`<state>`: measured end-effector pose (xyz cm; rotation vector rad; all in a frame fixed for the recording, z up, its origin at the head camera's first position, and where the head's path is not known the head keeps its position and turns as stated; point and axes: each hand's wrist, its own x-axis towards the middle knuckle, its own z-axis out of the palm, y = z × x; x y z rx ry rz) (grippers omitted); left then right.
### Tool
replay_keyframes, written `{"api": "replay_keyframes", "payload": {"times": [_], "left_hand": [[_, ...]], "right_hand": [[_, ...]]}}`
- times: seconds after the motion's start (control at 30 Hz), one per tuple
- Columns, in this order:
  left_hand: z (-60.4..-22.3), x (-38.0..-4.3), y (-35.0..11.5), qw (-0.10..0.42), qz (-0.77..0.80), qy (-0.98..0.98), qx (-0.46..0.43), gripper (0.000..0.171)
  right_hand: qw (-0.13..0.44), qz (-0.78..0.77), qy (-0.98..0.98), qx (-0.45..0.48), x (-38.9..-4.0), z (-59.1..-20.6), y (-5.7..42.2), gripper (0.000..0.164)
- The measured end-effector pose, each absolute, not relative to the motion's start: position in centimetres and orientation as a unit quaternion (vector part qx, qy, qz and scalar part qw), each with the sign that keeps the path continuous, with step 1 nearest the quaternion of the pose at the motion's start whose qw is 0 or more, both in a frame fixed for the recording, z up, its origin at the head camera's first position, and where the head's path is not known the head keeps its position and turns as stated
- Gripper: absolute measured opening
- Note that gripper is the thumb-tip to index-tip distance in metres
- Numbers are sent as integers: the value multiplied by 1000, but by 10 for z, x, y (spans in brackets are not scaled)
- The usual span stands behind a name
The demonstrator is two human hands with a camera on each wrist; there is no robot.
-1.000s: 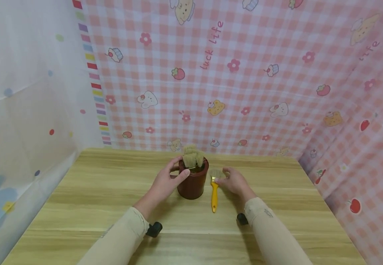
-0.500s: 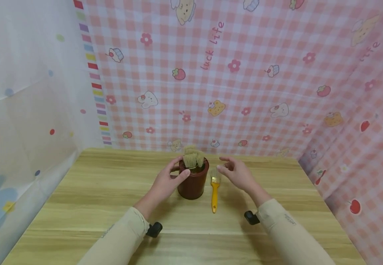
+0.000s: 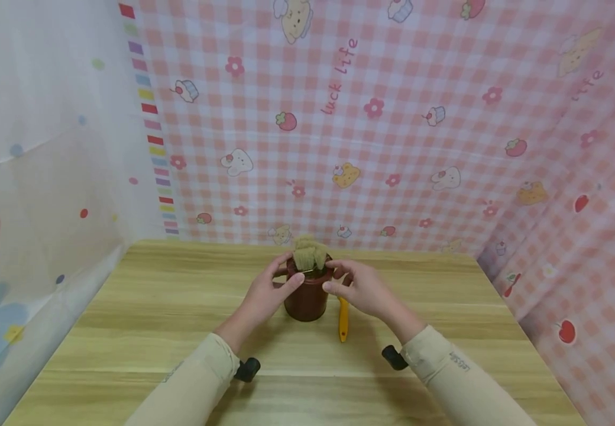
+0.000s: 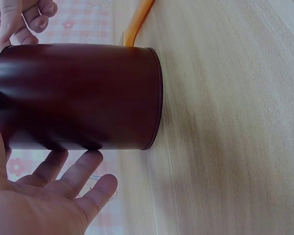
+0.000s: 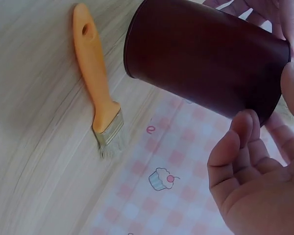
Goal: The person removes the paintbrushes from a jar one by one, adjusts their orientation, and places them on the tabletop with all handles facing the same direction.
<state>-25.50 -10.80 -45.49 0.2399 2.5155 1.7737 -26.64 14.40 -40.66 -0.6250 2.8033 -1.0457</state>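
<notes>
Gripped near the rim between thumb and fingers of the left hand [image 3: 266, 290] and the right hand [image 3: 365, 290], the dark red cup [image 3: 305, 303] is held upright on the wooden table [image 3: 180, 319]. Brushes [image 3: 304, 258], bristles up, are contained in it; a yellow-handled brush [image 3: 343, 322] is positioned just beside it.

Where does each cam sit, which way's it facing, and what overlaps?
Head: on the head, facing forward and down at cup, brush, table; sleeves, left hand and right hand show.
Left wrist: worn there, facing the cup's side; left hand below, right hand top left.
Right wrist: worn there, facing cup and brush; right hand lower right, left hand top right.
Shared: both wrist views show cup and brush handle.
</notes>
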Motion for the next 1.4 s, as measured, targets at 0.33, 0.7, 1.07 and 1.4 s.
{"api": "replay_keyframes", "payload": {"times": [0.33,0.7,1.07,1.4], "left_hand": [[-453,-255,-109,30,577,812,80,72],[-455,-256,-111,34,575,813,82,73],[-455,-257,-110,37,579,811,79,74],[-456,-258,-109,36,578,811,82,74]], "right_hand": [[31,-330,928,-169,-271,-399,128,57],[33,-325,937,-121,-274,-391,114,45],[21,-288,947,-145,-282,-382,97,27],[0,-315,938,-144,-280,-386,97,17]]}}
